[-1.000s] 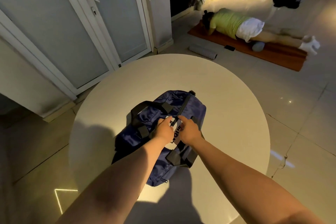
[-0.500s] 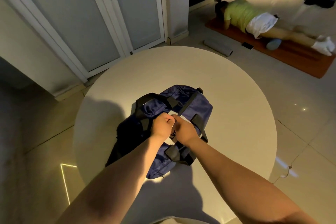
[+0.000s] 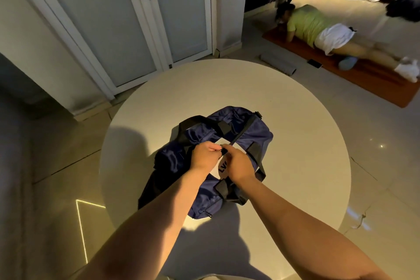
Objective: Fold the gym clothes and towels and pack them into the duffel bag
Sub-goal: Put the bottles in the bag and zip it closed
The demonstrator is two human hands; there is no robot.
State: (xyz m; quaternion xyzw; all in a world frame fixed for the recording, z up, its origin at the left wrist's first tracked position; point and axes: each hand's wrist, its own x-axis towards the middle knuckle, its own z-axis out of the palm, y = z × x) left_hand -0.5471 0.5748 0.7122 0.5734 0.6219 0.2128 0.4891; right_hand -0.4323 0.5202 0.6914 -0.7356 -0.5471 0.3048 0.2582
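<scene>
A navy duffel bag [image 3: 254, 134] with black straps lies on the round white table [image 3: 295, 134]. Its top opening shows a white folded cloth [image 3: 223, 167] with dark letters inside. My left hand [image 3: 203, 158] grips the bag's edge at the opening, fingers curled. My right hand [image 3: 238, 165] sits right beside it, pinching a small black piece at the zip line. The two hands touch over the middle of the bag. A black handle loop [image 3: 195, 120] arches over the bag's far left side.
A person lies face down on an orange mat [image 3: 375, 85] on the floor at the back right, with a grey roller [image 3: 278, 66] and a phone [image 3: 314, 63] nearby. White doors [image 3: 141, 29] stand behind the table. Dark clothes [image 3: 402, 7] lie far right.
My hands have drawn closer together over the bag's opening and less of the white cloth shows. The view has shifted slightly, moving the table lower left.
</scene>
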